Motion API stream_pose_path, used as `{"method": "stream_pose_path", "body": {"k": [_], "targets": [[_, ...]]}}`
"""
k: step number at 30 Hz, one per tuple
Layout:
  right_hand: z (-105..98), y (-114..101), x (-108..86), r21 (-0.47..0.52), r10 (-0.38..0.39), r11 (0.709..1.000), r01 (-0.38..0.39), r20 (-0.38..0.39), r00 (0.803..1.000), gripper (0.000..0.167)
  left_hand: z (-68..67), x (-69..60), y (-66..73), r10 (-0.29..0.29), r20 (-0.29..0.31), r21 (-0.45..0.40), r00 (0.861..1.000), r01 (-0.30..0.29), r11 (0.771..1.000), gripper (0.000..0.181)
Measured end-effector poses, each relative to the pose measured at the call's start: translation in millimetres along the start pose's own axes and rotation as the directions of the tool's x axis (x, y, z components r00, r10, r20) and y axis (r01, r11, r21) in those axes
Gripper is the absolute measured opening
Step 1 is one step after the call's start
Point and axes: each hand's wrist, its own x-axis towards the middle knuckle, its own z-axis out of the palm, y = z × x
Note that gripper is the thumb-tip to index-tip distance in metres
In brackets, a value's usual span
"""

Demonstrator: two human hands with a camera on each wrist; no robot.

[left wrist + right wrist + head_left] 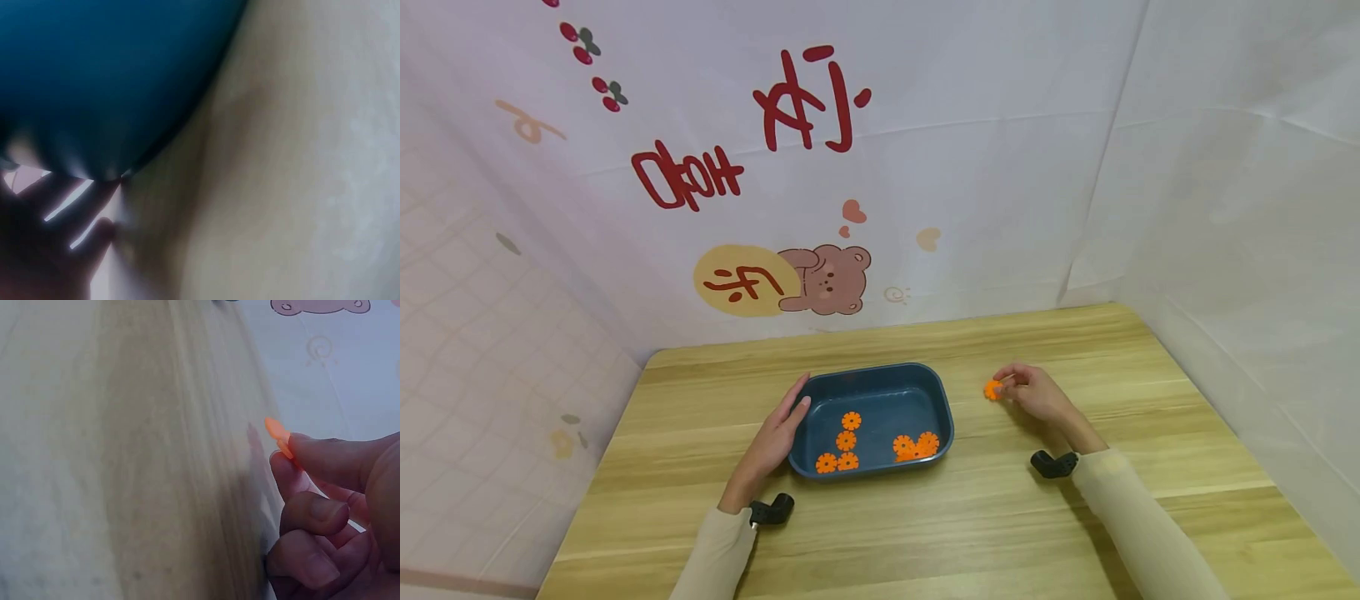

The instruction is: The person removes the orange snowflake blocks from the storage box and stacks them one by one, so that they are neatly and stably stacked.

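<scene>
Disc (pixel 992 391) of orange colour is pinched by the right hand (pixel 1036 394), between the right edges of the tray (pixel 883 414) and bench (pixel 1000 521).
A light hold on its rim would serve best, I judge, with the tray steady. Right hand presses thumb to fingertip, other fingers curled; left hand (pixel 775 440) grips the tray's left edge.

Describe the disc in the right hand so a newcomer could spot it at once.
On the wood-grain table, look right of the dark blue tray. There the right hand pinches an orange notched disc, the only one in view outside the tray.
</scene>
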Motion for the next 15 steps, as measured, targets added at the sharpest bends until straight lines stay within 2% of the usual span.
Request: {"method": "stream_pose_path", "body": {"k": [7,15], "targets": [[-7.2,5.3,14.1,-0.013,0.010,1.000,-0.010,0.013,1.000,0.021,4.3,4.9,3.9,-0.020,-0.019,-0.013,1.000,0.020,1.000,0.056],[-16.2,6.1,28.7,-0.037,-0.026,0.999,0.026,0.001,1.000,0.019,9.3,11.2,10.7,-0.051,-0.035,-0.026,0.998,0.050,0.998,0.057]]}}
